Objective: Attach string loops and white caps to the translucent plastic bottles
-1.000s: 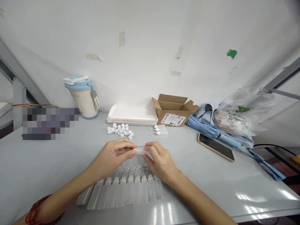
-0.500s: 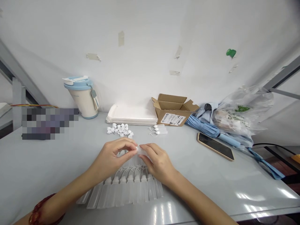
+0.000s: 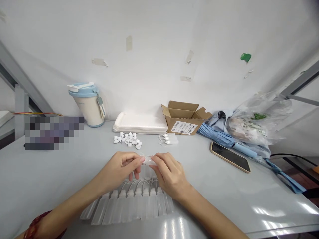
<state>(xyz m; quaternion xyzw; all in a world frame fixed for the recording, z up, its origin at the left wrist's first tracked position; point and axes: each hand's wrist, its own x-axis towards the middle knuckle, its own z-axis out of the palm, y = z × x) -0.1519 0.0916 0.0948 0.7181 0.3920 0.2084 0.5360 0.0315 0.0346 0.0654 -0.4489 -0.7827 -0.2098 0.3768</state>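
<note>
The bottle [image 3: 150,161] lies between both hands' fingers [image 3: 141,160].

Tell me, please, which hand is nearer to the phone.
Right. The right hand is to the left of the phone, not touching it. The left hand is farther left, at the other end of the translucent tube that both hands hold.
</note>
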